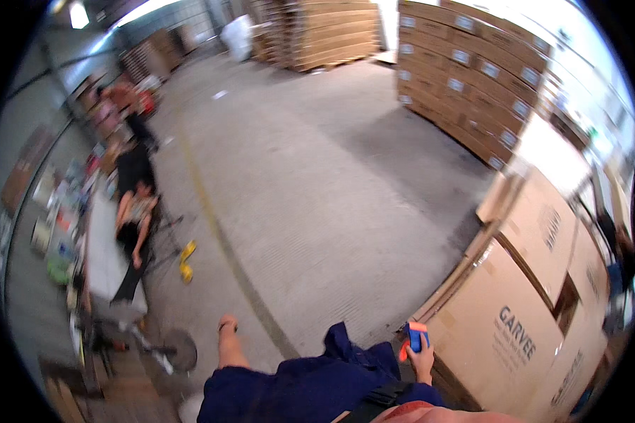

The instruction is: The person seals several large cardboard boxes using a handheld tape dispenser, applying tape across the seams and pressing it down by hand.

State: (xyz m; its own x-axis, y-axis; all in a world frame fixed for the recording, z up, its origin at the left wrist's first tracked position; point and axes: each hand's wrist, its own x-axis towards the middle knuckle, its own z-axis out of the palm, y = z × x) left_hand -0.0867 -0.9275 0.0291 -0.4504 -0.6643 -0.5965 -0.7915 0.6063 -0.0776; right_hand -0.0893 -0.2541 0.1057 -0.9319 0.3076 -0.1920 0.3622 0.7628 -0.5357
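My right hand is closed around a blue and orange hand-held tape dispenser, low and to the right of centre. A red-orange part of it sticks out on the left of the fingers. Just to the right are large brown cardboard cartons, close to the hand. No left hand shows. Below is my dark blue clothing, and a bare lower leg reaches forward from it on the left.
Stacked cartons stand at the back right, and a tall cardboard stack is farther back. On the left, people sit beside a cluttered bench. A yellow object and a wheel are near them. A yellowish line crosses the concrete floor.
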